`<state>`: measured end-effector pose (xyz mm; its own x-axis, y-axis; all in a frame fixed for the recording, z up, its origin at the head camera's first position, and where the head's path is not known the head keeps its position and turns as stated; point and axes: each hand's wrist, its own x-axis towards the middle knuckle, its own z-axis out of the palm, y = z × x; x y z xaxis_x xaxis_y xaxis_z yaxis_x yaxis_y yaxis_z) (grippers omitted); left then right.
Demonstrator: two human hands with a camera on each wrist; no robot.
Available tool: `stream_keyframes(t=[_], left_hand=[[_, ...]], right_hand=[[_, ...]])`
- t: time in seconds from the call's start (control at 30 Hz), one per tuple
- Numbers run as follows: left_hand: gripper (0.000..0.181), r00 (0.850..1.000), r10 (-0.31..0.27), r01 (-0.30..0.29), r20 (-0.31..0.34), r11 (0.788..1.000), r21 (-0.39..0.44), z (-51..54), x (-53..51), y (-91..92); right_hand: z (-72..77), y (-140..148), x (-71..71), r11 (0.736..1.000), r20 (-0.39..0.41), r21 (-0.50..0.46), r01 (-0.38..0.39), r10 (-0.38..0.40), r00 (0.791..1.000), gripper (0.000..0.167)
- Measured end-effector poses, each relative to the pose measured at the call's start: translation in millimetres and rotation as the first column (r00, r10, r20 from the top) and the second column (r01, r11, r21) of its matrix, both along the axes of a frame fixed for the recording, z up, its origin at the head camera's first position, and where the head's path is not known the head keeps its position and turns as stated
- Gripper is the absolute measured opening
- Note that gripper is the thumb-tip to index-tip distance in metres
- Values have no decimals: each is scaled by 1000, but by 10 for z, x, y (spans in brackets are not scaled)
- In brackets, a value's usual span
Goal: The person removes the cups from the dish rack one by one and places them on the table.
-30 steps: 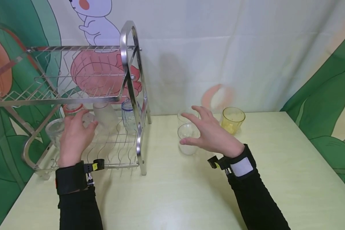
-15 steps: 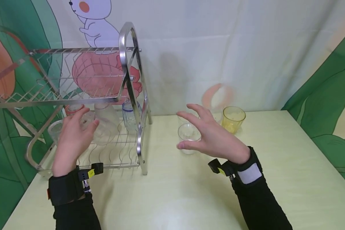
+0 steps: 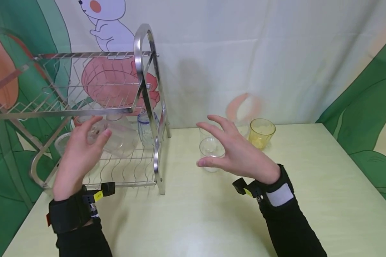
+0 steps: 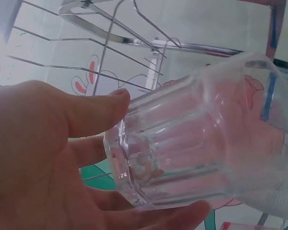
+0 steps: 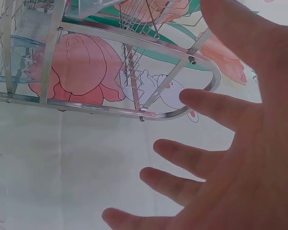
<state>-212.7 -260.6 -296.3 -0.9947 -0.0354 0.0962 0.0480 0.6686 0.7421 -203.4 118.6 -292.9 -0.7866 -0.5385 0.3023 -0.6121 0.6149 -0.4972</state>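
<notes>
On the rack's lower tier, my left hand (image 3: 80, 153) grips a clear faceted glass (image 3: 120, 141) by its base. The left wrist view shows the thumb on one side of this glass (image 4: 182, 143) and the fingers on the other, with the glass tilted nearly sideways. My right hand (image 3: 236, 150) is spread beside a clear glass (image 3: 211, 150) standing on the table, thumb and fingers apart. In the right wrist view the right hand (image 5: 230, 148) holds nothing; whether it touches the glass is not visible.
The two-tier metal rack (image 3: 157, 160) stands at the left with a blue-tinted glass (image 3: 145, 130) and other glasses on its lower tier. A yellow glass (image 3: 261, 134) stands right of my right hand, and more clear glasses are behind that hand. A curtain hangs behind.
The gripped glass has tipped over and moved rightward on the lower tier. My left wrist has shifted a little left and nearer. The right hand has moved slightly left and then stayed nearly still.
</notes>
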Motion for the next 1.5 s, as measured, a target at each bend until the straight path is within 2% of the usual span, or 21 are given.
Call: stream_keyframes(t=[0.17,0.3,0.47,0.63,0.77,0.97,1.13,1.5], left_hand=[[70,998,-48,46,34,998,38,39,43,-27],[69,994,-81,71,78,989,128,44,81,-38],[65,989,-136,121,61,972,204,29,105,-43],[65,987,-151,135,55,964,231,12,100,-52],[65,985,-165,145,59,958,248,-6,86,-67],[65,979,-193,165,71,943,288,-10,73,-42],[65,975,-204,171,88,942,288,2,67,-26],[65,968,-224,175,116,928,328,-3,90,-50]], right_hand=[[-14,-36,4,998,0,-50,-42,42,999,93],[-39,-85,-4,993,-46,-91,-81,77,996,99],[-75,-163,-24,980,-108,-152,-129,114,988,108],[-161,-286,-77,955,-174,-218,-201,165,971,115],[-235,-418,-112,939,-184,-254,-233,190,964,117],[-298,-568,-134,942,-159,-243,-230,195,968,118],[-279,-665,-158,947,-163,-245,-209,173,971,120],[-287,-849,-170,932,-145,-278,-231,197,970,122]])
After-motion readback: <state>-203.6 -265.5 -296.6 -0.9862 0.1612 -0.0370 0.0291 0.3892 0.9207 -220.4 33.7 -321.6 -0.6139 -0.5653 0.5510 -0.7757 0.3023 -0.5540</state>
